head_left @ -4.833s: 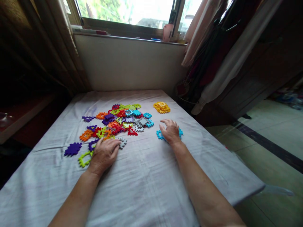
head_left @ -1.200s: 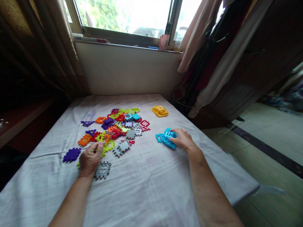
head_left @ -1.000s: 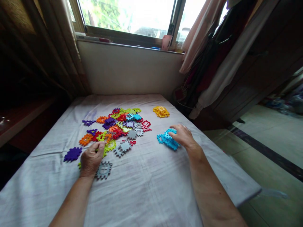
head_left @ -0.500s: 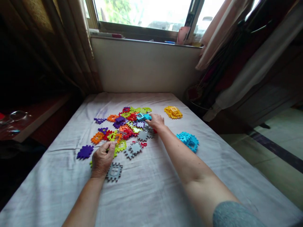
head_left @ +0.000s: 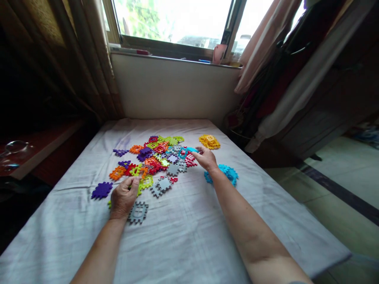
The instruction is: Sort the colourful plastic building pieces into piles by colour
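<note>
Many flat notched plastic pieces lie mixed on a cloth-covered table. My right hand [head_left: 206, 158] pinches blue pieces [head_left: 187, 151] at the right side of the mixed pile, just above red pieces [head_left: 190, 158]. At the pile's near left, my left hand [head_left: 124, 196] is closed with fingertips beside orange and lime pieces [head_left: 146, 182]; what it holds, if anything, is hidden. A grey piece [head_left: 138, 212] lies right beside its wrist, and a purple piece [head_left: 102, 190] to its left. A blue pile [head_left: 226, 174] is partly behind my right forearm.
A yellow pile [head_left: 209, 141] sits at the table's back right. The white cloth [head_left: 174, 244] covers the table up to the wall below a window. Curtains hang at the left, clothes at the right. A pink cup [head_left: 219, 53] stands on the sill.
My right hand has moved right, away from the pile's middle, drawing the blue pieces with it. Grey and red pieces under them now show. The view has shifted slightly; my left hand stays in place.
</note>
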Available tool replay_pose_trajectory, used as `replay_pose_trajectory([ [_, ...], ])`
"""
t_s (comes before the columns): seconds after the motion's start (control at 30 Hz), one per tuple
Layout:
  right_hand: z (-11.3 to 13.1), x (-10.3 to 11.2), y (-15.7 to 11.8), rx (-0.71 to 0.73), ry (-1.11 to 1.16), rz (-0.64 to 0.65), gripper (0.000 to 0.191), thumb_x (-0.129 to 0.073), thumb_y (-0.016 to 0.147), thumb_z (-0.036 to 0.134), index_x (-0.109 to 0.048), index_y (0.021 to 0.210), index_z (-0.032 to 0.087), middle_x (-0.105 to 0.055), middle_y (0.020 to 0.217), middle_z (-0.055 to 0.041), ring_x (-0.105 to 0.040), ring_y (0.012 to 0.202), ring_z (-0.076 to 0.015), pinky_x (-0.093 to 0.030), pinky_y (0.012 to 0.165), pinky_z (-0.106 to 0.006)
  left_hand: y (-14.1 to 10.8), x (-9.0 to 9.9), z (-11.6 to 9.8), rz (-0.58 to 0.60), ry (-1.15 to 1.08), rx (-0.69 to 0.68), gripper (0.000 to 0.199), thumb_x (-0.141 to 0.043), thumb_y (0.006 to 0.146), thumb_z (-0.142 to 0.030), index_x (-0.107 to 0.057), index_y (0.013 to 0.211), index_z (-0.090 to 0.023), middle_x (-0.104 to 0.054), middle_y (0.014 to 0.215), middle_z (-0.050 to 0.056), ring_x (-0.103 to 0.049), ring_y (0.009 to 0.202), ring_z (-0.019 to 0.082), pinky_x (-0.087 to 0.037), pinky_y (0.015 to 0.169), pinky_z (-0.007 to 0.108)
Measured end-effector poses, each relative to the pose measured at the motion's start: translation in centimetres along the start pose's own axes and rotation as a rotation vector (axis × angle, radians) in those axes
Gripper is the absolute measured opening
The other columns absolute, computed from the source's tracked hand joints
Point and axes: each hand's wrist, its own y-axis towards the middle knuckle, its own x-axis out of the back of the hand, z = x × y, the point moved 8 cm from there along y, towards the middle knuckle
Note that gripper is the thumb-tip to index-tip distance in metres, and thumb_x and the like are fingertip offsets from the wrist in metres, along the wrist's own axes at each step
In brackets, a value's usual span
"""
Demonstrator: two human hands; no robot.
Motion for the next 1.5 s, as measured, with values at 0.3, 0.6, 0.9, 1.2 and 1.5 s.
replay_pose_trajectory([
  [0.3,-0.6,0.9,-3.8,0.027,0.111,0.034,0.026,-0.071,0.079,0.037,-0.076,0.099,0.02,-0.074,0.085,-0.0012,-0.067,0.081,-0.016,-0.052,0.077,-0.026,0.1,0.0,-0.2,-0.025,0.035,-0.02,0.041,-0.045,0.085,-0.054,-0.075,0.085,-0.025,-0.077,0.084,0.003,-0.069,0.08,0.021,-0.049,0.064,0.027],
  [0.6,0.9,-0.2,-7.6,0.167,0.246,0.052,0.022,-0.067,0.081,0.031,-0.073,0.099,0.021,-0.073,0.1,-0.0033,-0.067,0.088,-0.0163,-0.053,0.084,-0.029,0.2,-0.1,-0.1,-0.015,0.01,-0.022,0.042,-0.045,0.084,-0.054,-0.075,0.085,-0.024,-0.077,0.086,0.005,-0.07,0.08,0.021,-0.049,0.066,0.028],
  [0.9,-8.3,8.7,-10.9,-0.095,-0.017,-0.51,0.04,-0.058,0.082,0.037,-0.067,0.116,0.017,-0.066,0.116,-0.0144,-0.063,0.103,-0.0255,-0.048,0.099,-0.04,0.2,-0.1,0.0,-0.027,0.033,-0.041,0.039,-0.046,0.086,-0.052,-0.074,0.086,-0.024,-0.077,0.085,0.004,-0.068,0.079,0.021,-0.049,0.066,0.028],
  [1.2,-12.8,7.4,-13.7,-0.356,-0.188,-0.355,0.044,-0.057,0.085,0.044,-0.064,0.121,0.021,-0.062,0.125,-0.0152,-0.059,0.116,-0.0307,-0.047,0.095,-0.045,0.2,0.0,-0.3,-0.026,0.072,-0.036,0.044,-0.044,0.085,-0.054,-0.075,0.087,-0.023,-0.077,0.083,0.006,-0.069,0.076,0.023,-0.046,0.063,0.029],
  [1.5,-4.1,5.1,-13.7,0.023,-0.3,-0.312,0.035,-0.056,0.089,0.035,-0.066,0.119,0.021,-0.061,0.129,-0.0137,-0.052,0.121,-0.0294,-0.038,0.102,-0.042,0.1,-0.2,-0.3,-0.017,0.063,-0.033,0.04,-0.045,0.086,-0.051,-0.075,0.088,-0.024,-0.077,0.083,0.004,-0.069,0.079,0.021,-0.048,0.066,0.027],
])
